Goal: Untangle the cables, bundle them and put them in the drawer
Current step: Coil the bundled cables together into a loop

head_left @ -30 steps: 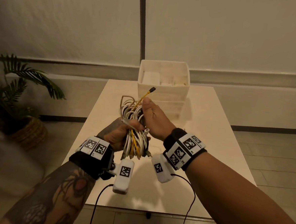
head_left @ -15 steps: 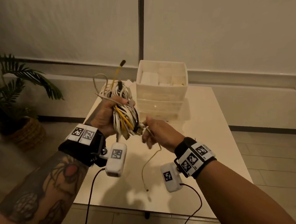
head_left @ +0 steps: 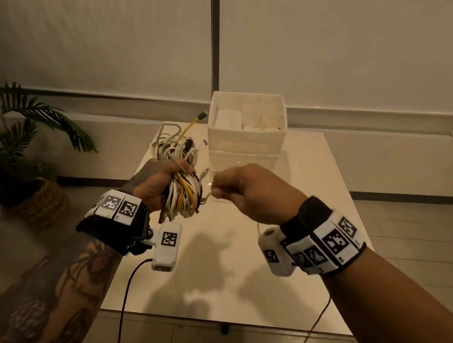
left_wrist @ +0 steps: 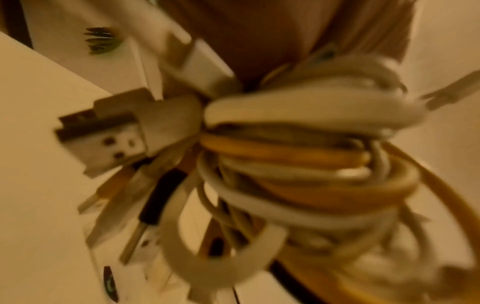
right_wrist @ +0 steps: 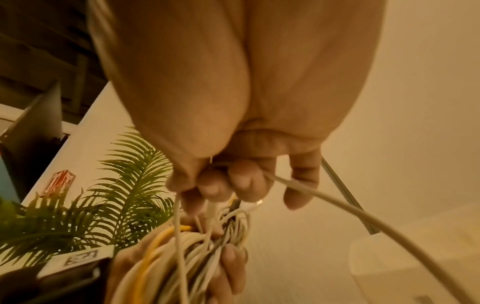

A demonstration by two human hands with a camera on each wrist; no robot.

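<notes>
The coiled bundle of white and yellow cables [head_left: 182, 192] is gripped in the left hand [head_left: 156, 185] above the white table [head_left: 313, 182], lower than half a second earlier. A thin white cable end [right_wrist: 311, 191] is pinched by the right hand [head_left: 248, 191], now raised beside the bundle. The white plastic drawer unit [head_left: 246, 135] stands behind.
</notes>
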